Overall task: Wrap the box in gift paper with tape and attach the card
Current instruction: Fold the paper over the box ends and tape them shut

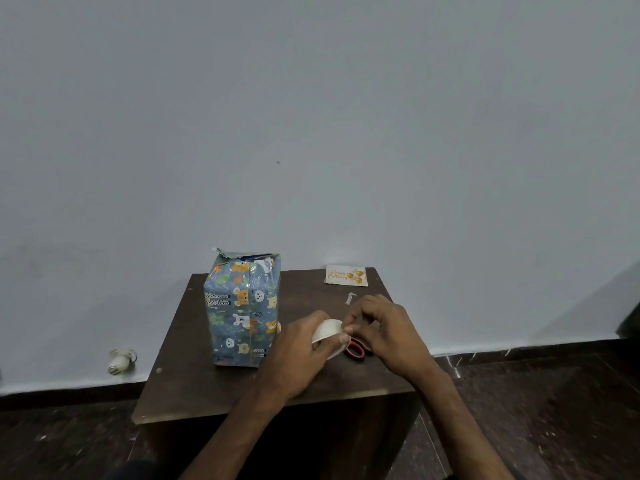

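— Where's the wrapped box (242, 310)?
— Just left of my left hand (301, 344), which grips the tape roll (327, 330); my right hand (381, 327) pinches its edge.
— Surroundings?
— Dark wooden table (194, 386), grey wall (311, 116) behind.

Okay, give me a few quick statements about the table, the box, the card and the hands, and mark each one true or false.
1. The box stands upright on the table, covered in animal-print paper. True.
2. The card is already stuck on the box. False: it lies on the table's far right corner, apart from the box.
3. The left hand holds the tape roll. True; the right hand picks at the roll's edge.
4. The scissors are in the right hand. False: they lie on the table, partly hidden under the hands.
5. The paper at the box's top looks crumpled. True.
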